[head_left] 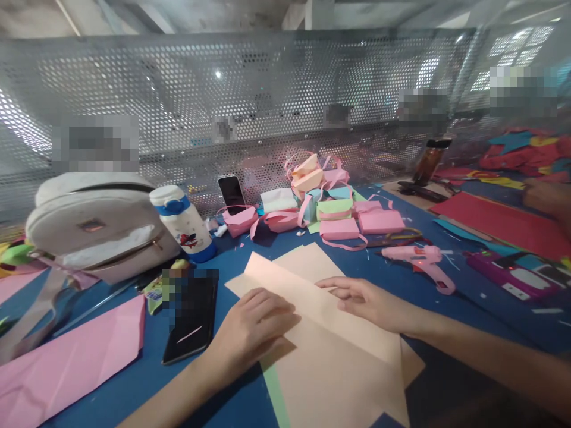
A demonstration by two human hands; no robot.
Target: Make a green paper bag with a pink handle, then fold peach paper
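A large peach paper sheet (339, 356) lies on the blue table (446, 315), folded along a long diagonal crease. My left hand (252, 324) rests on its left part, fingers curled down and pressing the fold. My right hand (368, 300) lies flat on the folded flap, fingers stretched toward the crease. A green sheet edge (274, 395) shows under the peach paper.
A black phone (191, 324) and pink paper (71, 362) lie to the left. A white bag (96, 223), a bottle (182, 223), an upright phone (232, 193), folded paper boxes (339, 217), a pink glue gun (423, 261) and red paper (504, 223) sit behind. A perforated metal screen (267, 101) backs the table.
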